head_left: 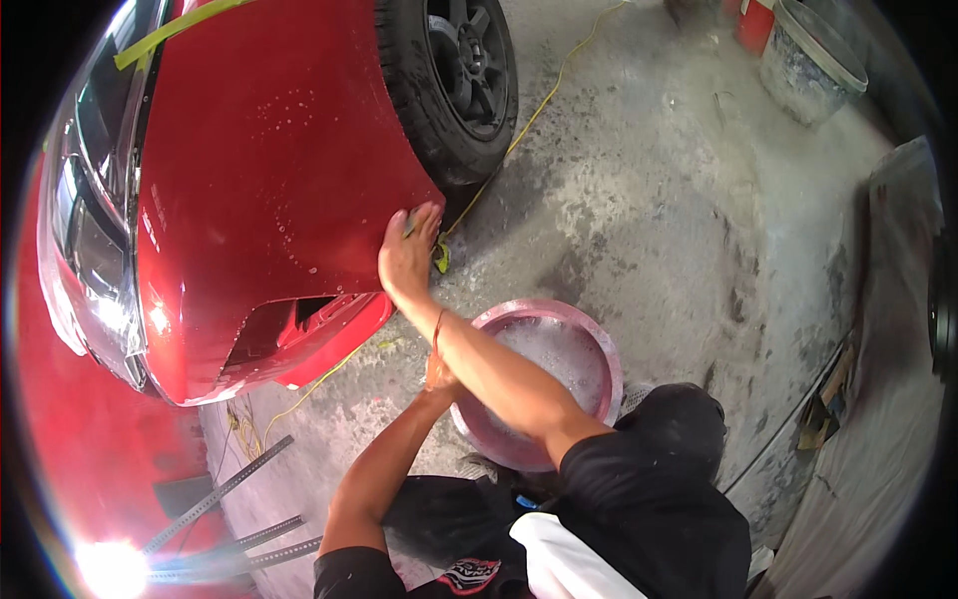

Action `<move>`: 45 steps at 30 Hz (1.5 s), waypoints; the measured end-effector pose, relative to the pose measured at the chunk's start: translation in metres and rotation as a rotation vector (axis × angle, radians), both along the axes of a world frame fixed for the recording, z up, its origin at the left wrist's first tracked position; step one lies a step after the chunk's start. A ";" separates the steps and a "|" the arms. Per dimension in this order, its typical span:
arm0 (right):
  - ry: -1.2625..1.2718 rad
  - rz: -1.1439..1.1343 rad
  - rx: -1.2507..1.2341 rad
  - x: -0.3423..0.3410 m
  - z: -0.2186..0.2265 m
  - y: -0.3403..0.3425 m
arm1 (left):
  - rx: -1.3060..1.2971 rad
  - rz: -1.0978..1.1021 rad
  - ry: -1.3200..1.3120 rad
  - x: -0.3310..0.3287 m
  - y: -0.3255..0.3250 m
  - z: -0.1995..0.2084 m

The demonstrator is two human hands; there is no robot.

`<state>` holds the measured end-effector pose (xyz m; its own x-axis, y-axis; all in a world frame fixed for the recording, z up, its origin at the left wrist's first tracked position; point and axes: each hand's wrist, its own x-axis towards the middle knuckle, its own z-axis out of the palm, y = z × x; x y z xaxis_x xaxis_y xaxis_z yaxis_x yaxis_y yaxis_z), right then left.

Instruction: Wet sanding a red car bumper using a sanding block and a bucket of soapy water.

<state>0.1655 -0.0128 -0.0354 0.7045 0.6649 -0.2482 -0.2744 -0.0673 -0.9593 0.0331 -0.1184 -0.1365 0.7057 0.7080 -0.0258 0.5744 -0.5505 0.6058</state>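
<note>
My right hand (407,262) presses against the rear edge of a red car bumper (264,170), close to the wheel (464,75). Its fingers point away from me, and a small dark-greenish bit shows between thumb and fingers; what it is I cannot make out. Beneath my right forearm, my left hand (439,374) is beside the rim of a pink basin (611,374) of cloudy, sudsy water. That forearm covers most of it, so its fingers are hidden. Water drops and pale specks dot the bumper's painted surface.
A yellow cord (547,100) runs along the concrete floor past the wheel. At the far right stands a grey-smeared bucket (808,75) next to a red container (755,25). Perforated metal bars (225,489) and a bright lamp (112,569) are at the lower left.
</note>
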 end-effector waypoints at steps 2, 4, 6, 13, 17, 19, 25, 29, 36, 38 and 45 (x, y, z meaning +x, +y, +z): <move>0.101 -0.089 0.092 0.038 -0.022 0.012 | -0.012 -0.152 0.456 0.007 0.004 -0.003; 0.066 -0.085 0.079 0.035 -0.030 0.011 | -0.123 -0.100 0.537 0.015 0.002 -0.001; 0.053 -0.176 0.143 -0.013 -0.012 0.003 | 0.061 -0.226 0.137 -0.002 0.008 -0.001; -0.092 -0.235 0.127 -0.047 -0.067 -0.001 | -0.005 -0.662 0.811 -0.051 -0.006 0.099; 0.023 -0.193 0.137 -0.046 -0.036 -0.008 | -0.231 -0.126 1.016 -0.097 -0.023 0.168; 0.044 -0.158 0.155 -0.096 -0.025 -0.027 | -0.202 0.027 0.824 -0.142 -0.030 0.118; -0.039 -0.184 0.121 -0.038 -0.054 0.004 | -0.377 0.177 0.790 -0.201 -0.016 0.081; -0.272 -0.178 0.253 -0.082 -0.051 -0.022 | -0.479 0.191 0.725 -0.186 -0.006 0.070; -0.713 -0.113 0.437 -0.077 0.049 -0.019 | -0.224 0.130 0.690 -0.173 -0.010 0.059; -0.728 -0.125 0.441 -0.049 0.082 -0.015 | -0.290 0.135 0.735 -0.173 -0.006 0.067; -0.476 -0.104 0.287 -0.057 -0.066 -0.018 | -0.282 0.031 0.753 -0.127 0.002 0.047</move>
<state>0.1082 -0.0310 -0.1015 0.7597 0.5804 0.2932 0.2016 0.2184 -0.9548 -0.0937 -0.1167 -0.0895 0.4081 0.6227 -0.6676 0.8964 -0.4117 0.1639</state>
